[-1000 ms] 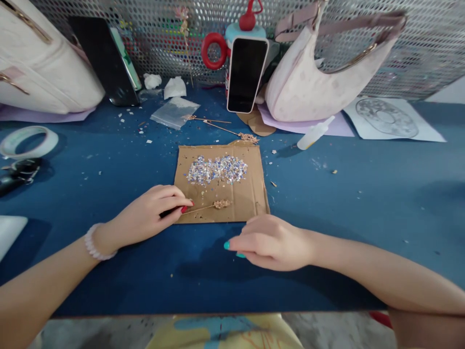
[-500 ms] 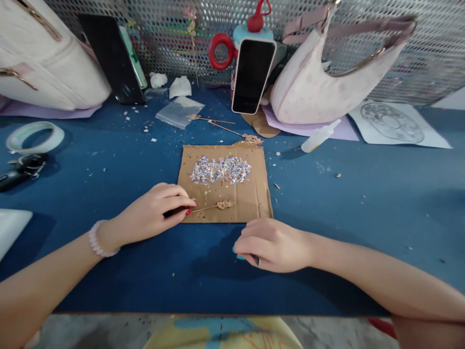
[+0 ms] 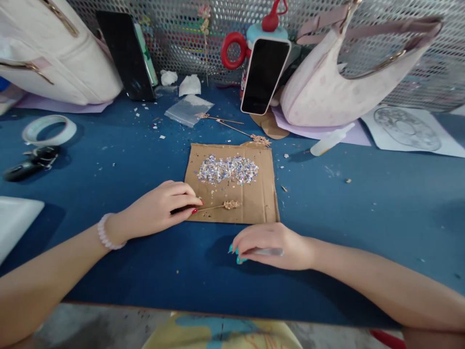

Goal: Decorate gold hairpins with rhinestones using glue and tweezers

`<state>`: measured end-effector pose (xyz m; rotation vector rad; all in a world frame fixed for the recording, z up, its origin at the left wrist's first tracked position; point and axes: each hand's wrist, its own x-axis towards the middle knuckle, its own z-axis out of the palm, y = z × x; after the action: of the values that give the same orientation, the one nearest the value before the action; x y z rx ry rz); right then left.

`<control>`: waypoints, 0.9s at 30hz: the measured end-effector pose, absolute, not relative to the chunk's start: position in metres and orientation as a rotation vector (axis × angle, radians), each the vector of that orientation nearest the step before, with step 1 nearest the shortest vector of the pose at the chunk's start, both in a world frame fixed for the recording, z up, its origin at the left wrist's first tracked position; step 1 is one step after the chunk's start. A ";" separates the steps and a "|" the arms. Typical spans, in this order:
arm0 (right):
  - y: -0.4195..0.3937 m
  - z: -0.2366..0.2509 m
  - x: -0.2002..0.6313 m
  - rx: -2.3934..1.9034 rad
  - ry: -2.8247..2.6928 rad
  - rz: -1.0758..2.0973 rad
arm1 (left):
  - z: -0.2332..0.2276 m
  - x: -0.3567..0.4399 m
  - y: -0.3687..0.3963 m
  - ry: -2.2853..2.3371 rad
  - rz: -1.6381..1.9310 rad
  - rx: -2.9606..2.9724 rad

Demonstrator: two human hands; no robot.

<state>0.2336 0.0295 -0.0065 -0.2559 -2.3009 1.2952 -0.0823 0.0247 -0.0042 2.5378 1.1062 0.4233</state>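
Head view, the only one we have, puts our two hands at the lower middle of the frame over a blue table (image 3: 363,203). Our left hand (image 3: 163,211) lies at the left edge of a cardboard sheet (image 3: 261,203), its fingertips pinched shut on the stem of a gold hairpin (image 3: 221,206), whose ornate head rests flat on the board just below a glitter pile (image 3: 228,169); held low like this, the pin is pressed steady against the card, and the card appears to be there to catch loose flakes. Our right hand (image 3: 271,240) rests on the table just under the cardboard's lower edge, fingers curled closed around a thin silvery tool (image 3: 269,252) that lies across the palm; we cannot tell what kind of tool it is. Further up the frame, two more hairpins (image 3: 232,127) lie above the card, a phone (image 3: 265,75) leans against the mesh wall at upper centre, and a roll of tape (image 3: 49,130) sits at the left.
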 end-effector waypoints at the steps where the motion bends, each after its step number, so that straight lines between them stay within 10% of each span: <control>1: 0.030 -0.007 0.234 -0.291 -2.270 1.307 | -0.004 -0.082 0.025 1.111 0.426 2.542; 27: 0.062 -0.013 0.244 -0.855 -2.042 0.928 | -0.001 -0.082 0.022 1.033 0.373 2.614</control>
<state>0.2445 0.0617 -0.0131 -0.8547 -2.0424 0.9283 -0.0824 0.0220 -0.0010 2.6145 1.0325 0.3726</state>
